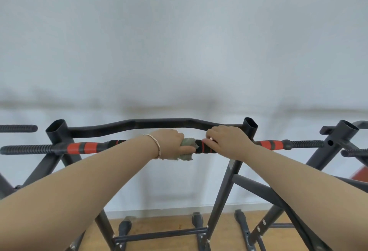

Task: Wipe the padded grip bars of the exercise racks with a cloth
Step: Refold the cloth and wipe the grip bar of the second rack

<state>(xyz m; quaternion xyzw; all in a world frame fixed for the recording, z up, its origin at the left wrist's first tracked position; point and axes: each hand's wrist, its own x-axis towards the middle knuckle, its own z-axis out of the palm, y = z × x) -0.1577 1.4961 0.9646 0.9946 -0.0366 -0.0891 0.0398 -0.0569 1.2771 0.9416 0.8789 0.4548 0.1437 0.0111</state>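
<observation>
White wall (179,41) — left hand (169,143) clamps cloth (187,143) on bar (81,147).

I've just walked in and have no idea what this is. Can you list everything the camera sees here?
padded grip bar: one, red and black, across the middle
cloth: one, grey-green, wrapped round the grip bar's middle
curved top bar: one, black, just behind the grip bar
ribbed end handles: two, black, at the grip bar's outer ends
rack frame: one, dark grey, legs below the bar
neighbouring rack: one, dark grey, right edge
floor: brown wood, bottom
wall: white, behind everything
bracelet: one, pale gold, left wrist
left hand: grips the cloth round the bar
right hand: grips the bar beside the cloth
</observation>
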